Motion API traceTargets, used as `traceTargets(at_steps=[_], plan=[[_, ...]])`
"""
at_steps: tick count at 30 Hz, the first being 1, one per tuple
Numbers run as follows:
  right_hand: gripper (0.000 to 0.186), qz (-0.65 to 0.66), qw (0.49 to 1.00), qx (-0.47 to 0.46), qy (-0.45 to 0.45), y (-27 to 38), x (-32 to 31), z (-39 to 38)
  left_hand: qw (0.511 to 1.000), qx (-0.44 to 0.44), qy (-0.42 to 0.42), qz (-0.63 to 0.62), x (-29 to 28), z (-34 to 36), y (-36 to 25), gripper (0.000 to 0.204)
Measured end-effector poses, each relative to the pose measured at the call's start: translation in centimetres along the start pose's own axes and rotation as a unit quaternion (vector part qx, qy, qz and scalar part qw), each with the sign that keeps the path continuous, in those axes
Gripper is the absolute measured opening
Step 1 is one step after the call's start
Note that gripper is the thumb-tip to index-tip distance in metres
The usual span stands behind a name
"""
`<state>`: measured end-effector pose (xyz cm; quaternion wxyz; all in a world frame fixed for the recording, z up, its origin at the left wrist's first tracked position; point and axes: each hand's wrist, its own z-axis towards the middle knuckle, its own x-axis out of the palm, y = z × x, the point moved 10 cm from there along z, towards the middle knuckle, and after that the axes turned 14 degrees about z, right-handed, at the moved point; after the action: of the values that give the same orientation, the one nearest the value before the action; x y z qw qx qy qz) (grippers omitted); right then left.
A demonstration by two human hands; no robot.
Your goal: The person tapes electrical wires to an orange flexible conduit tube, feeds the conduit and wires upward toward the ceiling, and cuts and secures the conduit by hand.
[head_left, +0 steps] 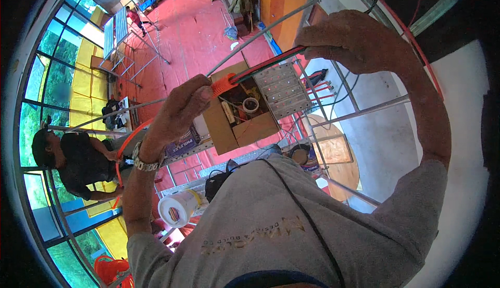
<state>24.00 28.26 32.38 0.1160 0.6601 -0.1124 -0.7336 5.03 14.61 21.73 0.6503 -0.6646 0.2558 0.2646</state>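
Observation:
My left hand [183, 103] is closed round the end of an orange corrugated conduit [223, 85]. From that end, red and green wires [268, 65] stretch up to the right. My right hand [354, 43] pinches the far end of the wires, its fingertips pressed together. The conduit continues from below my left hand as a long orange curve [136, 132] toward a co-worker [78, 155] in dark clothes at the left, whose hands are on it. Beneath the wires sits an open cardboard box [255, 132] with a white roll [250, 105] and small items inside.
Scaffold pipes [359, 113] run round me, with a perforated metal plank [284, 91] beside the box. A white bucket [177, 210] stands at lower left. Below lies a red-covered floor [192, 28] with another scaffold [122, 38] and a distant person. Windows line the left; a wall rises at right.

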Motion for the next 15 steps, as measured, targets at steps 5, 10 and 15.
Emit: traceTargets(at_steps=[5, 10, 15], plan=[[0.023, -0.082, 0.994, -0.006, 0.073, 1.4, 6.4, 1.7, 0.928, 0.18, -0.139, 0.296, 1.6, 0.0, -4.6, 0.021], [0.018, -0.033, 0.997, -0.039, 0.059, 2.8, 6.2, 1.7, 0.959, 0.132, -0.121, 0.22, 2.2, 0.3, -6.9, 0.026], [0.023, -0.102, 0.994, 0.008, 0.029, 3.1, 5.4, 2.7, 0.968, 0.123, -0.121, 0.182, 2.8, 1.0, -8.0, 0.026]])
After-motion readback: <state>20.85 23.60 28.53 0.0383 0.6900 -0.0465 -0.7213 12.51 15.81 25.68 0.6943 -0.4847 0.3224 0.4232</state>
